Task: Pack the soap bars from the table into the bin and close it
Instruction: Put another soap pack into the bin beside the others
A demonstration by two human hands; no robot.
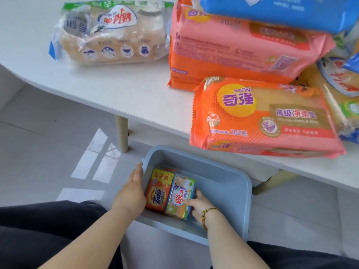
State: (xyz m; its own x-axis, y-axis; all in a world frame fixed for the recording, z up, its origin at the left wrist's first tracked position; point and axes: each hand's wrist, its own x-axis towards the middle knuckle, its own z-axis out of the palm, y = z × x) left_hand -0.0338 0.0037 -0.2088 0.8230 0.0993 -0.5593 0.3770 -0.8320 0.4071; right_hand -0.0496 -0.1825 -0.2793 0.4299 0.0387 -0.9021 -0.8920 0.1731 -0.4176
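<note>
Someone is filling a bin (250, 188).
Right hand (202, 205) is pinching the soap bar's (180, 195) near end; left hand (132, 189) is resting flat.

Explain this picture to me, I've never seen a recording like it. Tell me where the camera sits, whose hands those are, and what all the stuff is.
There is no machine here. A person wears one camera on the head, and it looks down at their own two hands. The left hand lies flat against the side of a blue bin on the floor. The right hand grips a pale soap bar inside the bin, beside an orange soap bar. Above, the white table carries more soap: an orange pack at the edge, a clear pack farther back, and a blue pack atop a pink pack. No lid shows.
</note>
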